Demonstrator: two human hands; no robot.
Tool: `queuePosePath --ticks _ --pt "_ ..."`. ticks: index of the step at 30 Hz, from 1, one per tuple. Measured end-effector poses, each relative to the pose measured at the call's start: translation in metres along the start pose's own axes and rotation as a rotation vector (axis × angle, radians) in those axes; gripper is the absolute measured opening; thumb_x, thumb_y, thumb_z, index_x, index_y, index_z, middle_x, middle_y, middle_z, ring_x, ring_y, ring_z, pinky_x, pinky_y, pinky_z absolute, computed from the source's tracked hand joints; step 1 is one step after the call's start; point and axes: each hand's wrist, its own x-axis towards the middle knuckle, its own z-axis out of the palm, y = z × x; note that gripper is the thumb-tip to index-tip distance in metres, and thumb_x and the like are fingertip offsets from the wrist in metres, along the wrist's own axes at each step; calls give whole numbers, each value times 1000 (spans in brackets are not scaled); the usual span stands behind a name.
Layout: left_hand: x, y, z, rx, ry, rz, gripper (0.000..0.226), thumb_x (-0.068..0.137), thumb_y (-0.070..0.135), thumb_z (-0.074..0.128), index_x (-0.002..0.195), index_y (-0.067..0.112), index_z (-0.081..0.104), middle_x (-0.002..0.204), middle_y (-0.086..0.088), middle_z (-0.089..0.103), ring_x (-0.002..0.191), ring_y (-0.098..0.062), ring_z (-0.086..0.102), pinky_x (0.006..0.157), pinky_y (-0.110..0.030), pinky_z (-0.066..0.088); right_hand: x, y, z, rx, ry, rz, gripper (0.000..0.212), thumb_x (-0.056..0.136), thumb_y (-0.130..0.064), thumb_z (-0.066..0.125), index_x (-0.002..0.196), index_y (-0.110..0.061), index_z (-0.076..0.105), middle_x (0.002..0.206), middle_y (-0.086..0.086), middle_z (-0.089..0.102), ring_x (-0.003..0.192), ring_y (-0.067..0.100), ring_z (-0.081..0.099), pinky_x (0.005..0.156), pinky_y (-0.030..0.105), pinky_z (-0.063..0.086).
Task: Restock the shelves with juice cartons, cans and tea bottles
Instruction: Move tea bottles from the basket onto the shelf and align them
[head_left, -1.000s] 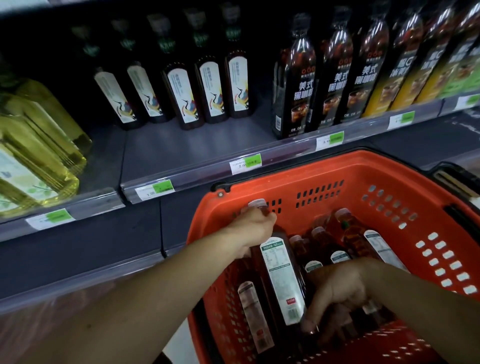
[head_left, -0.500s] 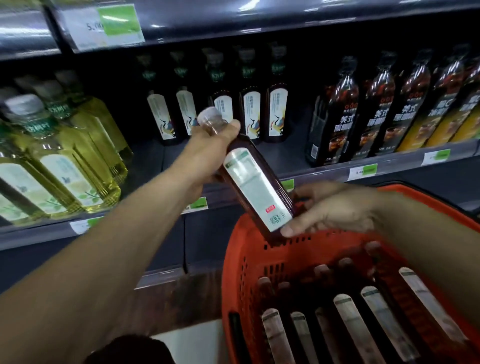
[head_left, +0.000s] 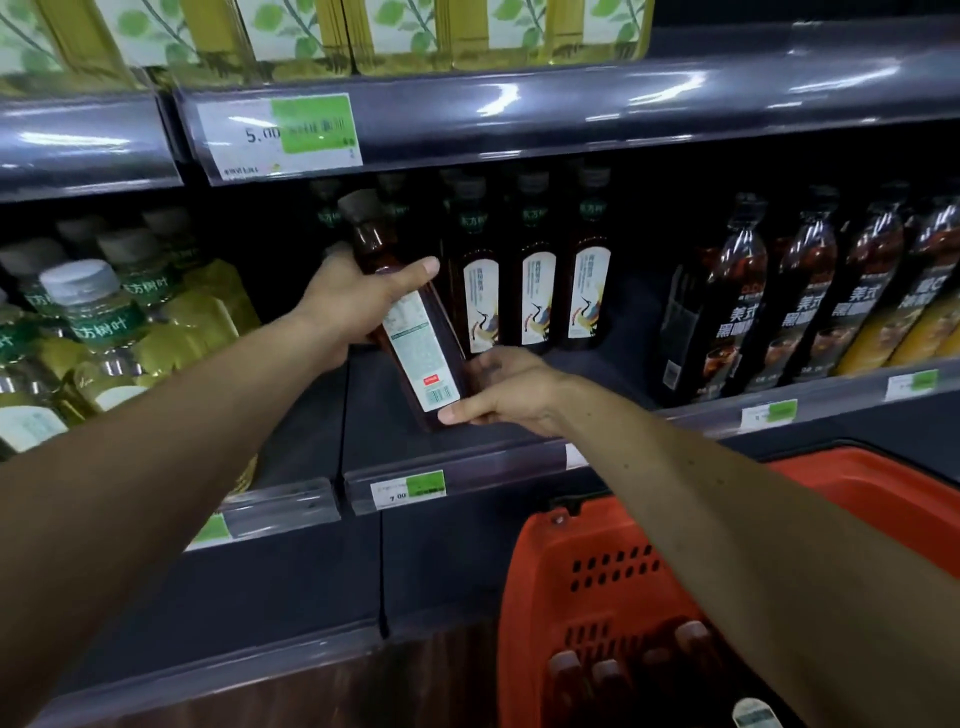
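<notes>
The dark tea bottle (head_left: 410, 317) is held tilted over the front of the middle shelf (head_left: 467, 462), cap leaning up and to the left, back label facing the camera; its base has not been set down. The left hand (head_left: 353, 306) grips its upper body, thumb laid across the front and the fingers wrapped behind it. The right hand (head_left: 501, 389) holds the base, thumb along the lower edge; its fingers behind the bottle are mostly hidden.

Just behind and to the right stands a row of matching bottles (head_left: 535, 296), upright with labels forward. The shelf floor in front of that row is bare, so this slot is judged partly filled at most.

Below right, the red basket (head_left: 582, 566) shows several more caps (head_left: 605, 673); their number cannot be told. To the left stand pale green tea bottles (head_left: 93, 317), to the right dark coffee bottles (head_left: 727, 312), and cartons (head_left: 395, 31) line the shelf above.

Assessment: restocking is under way, one bottle at the point of placement, the basket stock outstanding. No cans are visible.
</notes>
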Motion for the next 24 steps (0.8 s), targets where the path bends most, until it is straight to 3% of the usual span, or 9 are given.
queuePosePath --ticks 3,5,8,11,13,16,19,21,24 --pt "11 -13 3 81 85 89 70 67 61 87 121 22 65 112 2 75 103 -21 73 94 -48 59 20 7 4 32 85 -10 65 59 2 95 110 -18 61 109 7 75 98 18 73 73 29 61" --pt "14 -20 9 176 157 162 76 66 66 85 123 24 59 111 9 72 106 -16 69 95 -38 56 31 11 4 33 121 1 68 57 1 96 109 -23 60 112 6 73 100 18 72 76 31 63" --pt "16 -27 19 247 222 218 73 68 69 83 119 29 51 94 28 59 87 0 62 75 -19 48 42 17 4 -12 170 13 80 58 -2 96 126 -21 59 122 6 69 112 20 67 92 38 59" --pt "19 -32 27 267 217 231 69 71 68 82 117 32 46 90 28 55 78 7 53 64 -10 37 47 22 1 -121 199 1 90 61 -10 96 140 -20 54 131 2 67 124 16 60 108 31 46" --pt "21 -33 30 264 215 236 71 71 66 83 121 28 49 92 24 58 82 3 56 65 -11 38 50 24 0 -164 199 -19 88 63 -13 95 141 -19 54 133 0 66 124 14 59 104 24 44" --pt "23 -34 33 287 210 257 71 72 65 83 122 28 48 93 24 59 81 7 55 65 -12 40 54 27 0 -281 234 -62 84 65 -23 95 140 -21 58 134 -4 65 126 13 57 109 27 43" --pt "21 -36 42 342 196 260 79 71 69 80 127 27 44 114 8 66 101 -15 64 79 -32 54 57 32 -1 -373 256 -86 84 67 -33 94 141 -22 56 137 -4 63 130 15 52 113 32 41" --pt "16 -40 51 420 232 271 89 71 75 76 135 23 40 127 -3 63 113 -26 63 90 -44 55 58 36 -2 -383 257 -94 85 69 -35 92 144 -22 54 139 -1 61 133 18 49 114 36 40" --pt "11 -48 60 486 310 287 98 72 84 67 140 21 36 132 -7 59 118 -31 61 89 -45 53 60 42 -3 -394 246 -117 84 71 -35 91 145 -22 53 140 0 60 135 20 47 115 39 39"
